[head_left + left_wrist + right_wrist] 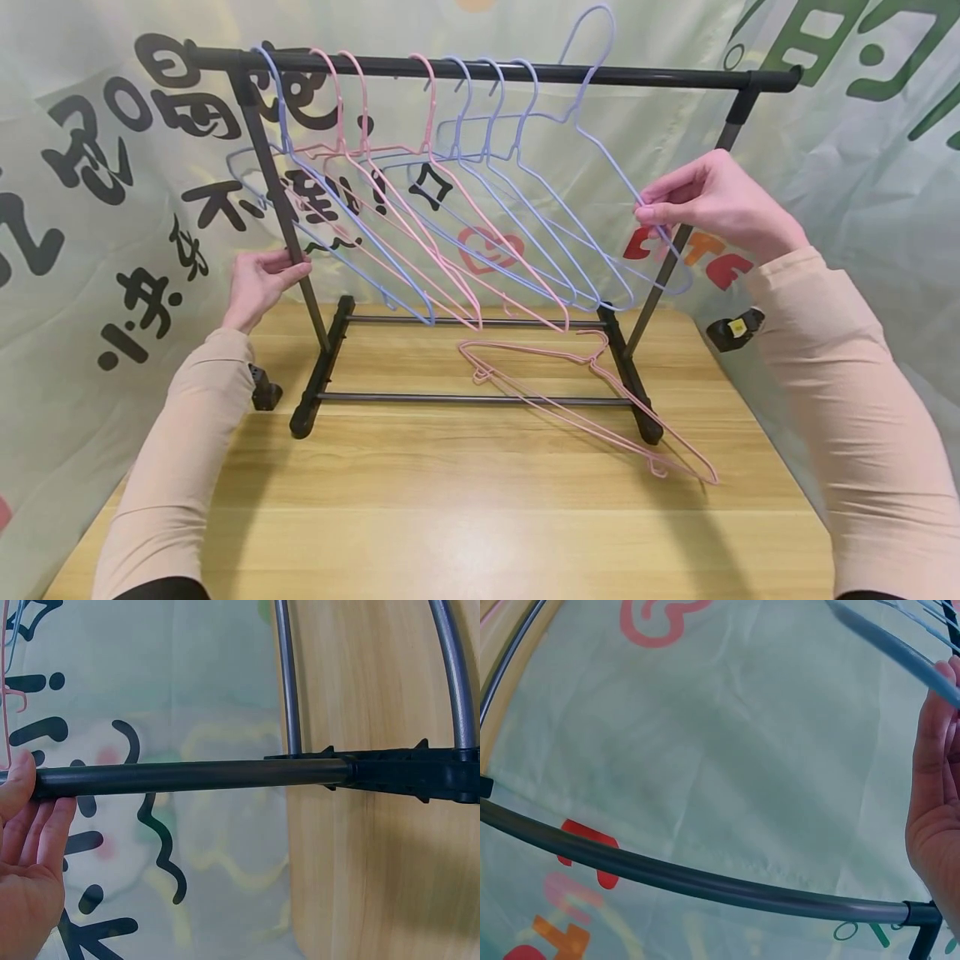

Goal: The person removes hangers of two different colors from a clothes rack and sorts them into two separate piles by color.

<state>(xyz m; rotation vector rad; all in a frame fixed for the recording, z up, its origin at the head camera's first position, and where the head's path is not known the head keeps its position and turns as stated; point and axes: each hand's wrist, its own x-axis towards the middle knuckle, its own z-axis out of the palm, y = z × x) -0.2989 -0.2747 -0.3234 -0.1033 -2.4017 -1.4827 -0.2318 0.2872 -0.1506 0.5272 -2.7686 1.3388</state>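
My right hand [720, 204] pinches a blue hanger [611, 158] by its sloping side, at the right of the head view. This hanger's hook arcs above the black rail [675, 78] of a clothes rack, higher than the other hooks. In the right wrist view, the hand [934, 787] and a piece of the blue hanger [892, 649] show at the edge. My left hand [255, 287] holds the rack's left post [273, 187]. The left wrist view has its thumb and fingers [54, 832] on opposite sides of the post.
Several pink hangers [431, 108] and blue hangers [491, 108] hang along the rail. Pink hangers [600, 375] lie across the rack's lower right foot on the wooden table [450, 508]. Small black objects [735, 329] sit at either side. A printed cloth [90, 67] stands behind.
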